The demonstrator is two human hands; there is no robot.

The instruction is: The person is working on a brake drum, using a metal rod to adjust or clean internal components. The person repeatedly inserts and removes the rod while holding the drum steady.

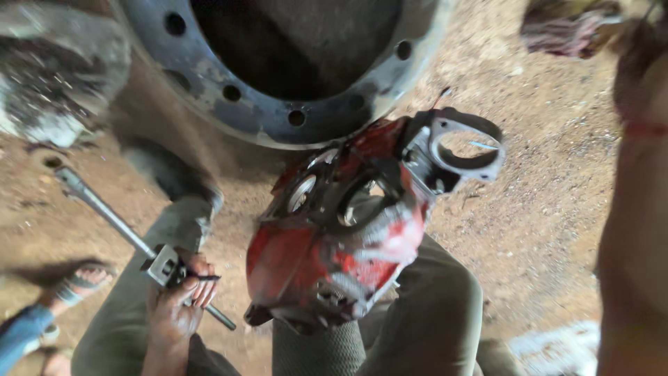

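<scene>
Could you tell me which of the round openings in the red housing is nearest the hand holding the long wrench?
The leftmost round opening in the red housing is nearest the left hand gripping the wrench; the other opening sits further right.

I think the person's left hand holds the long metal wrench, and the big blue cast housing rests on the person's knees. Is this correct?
Not quite: the big cast metal housing is red, not blue, as the head view shows. The rest holds: the left hand grips the long metal wrench, and the housing rests on the person's knees.
</scene>
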